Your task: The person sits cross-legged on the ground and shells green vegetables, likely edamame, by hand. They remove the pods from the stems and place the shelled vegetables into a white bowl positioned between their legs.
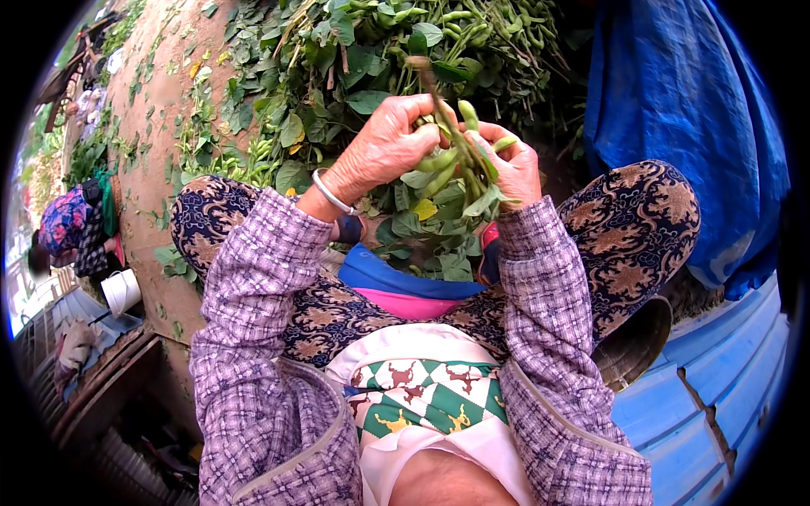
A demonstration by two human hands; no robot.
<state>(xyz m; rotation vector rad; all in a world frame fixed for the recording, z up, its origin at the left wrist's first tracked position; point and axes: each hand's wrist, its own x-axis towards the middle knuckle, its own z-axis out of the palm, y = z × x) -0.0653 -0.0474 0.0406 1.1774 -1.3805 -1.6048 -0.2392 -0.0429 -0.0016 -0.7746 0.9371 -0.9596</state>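
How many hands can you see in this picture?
2. The left hand and the right hand meet at upper centre, both closed on a green pod stalk. A distant person's hands may be hidden.

Left hand (pixel 384 148) fingers curl round a leafy bean stalk (pixel 447 156), fingertips hidden behind pods; right hand (pixel 515 169) palm covered by leaves. Stalk's lower end lost in foliage betw. the knees. At 9 o'clock, another person (pixel 72 228) is small & blurred, cut by the rim. At 3 o'clock, blue tarp (pixel 675 101) runs out of frame. Basket (pixel 633 346) half-hidden behind the knee.
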